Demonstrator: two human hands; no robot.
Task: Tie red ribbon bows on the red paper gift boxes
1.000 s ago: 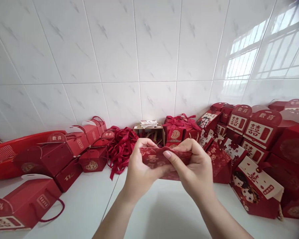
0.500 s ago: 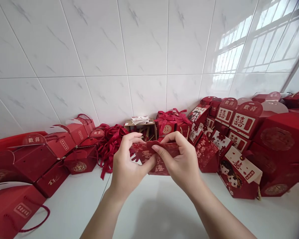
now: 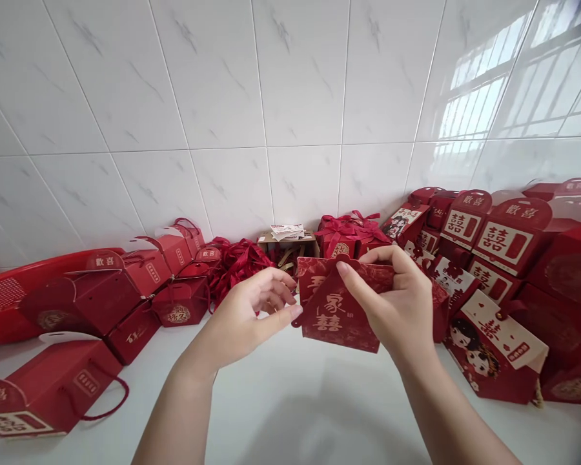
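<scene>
While red handled gift boxes (image 3: 101, 290) lie along the tiled wall and a heap of red ribbons (image 3: 237, 261) sits behind, the left hand (image 3: 244, 320) hangs loosely open, thumb tip just touching the small red gift box (image 3: 341, 310) that the right hand (image 3: 399, 307) pinches above the white counter (image 3: 281, 413).

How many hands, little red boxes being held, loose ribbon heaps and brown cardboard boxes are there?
Hands: 2 (left hand, right hand)
Small red box, held: 1
Red ribbon heap: 1
Brown cardboard box: 1
Total: 5
</scene>
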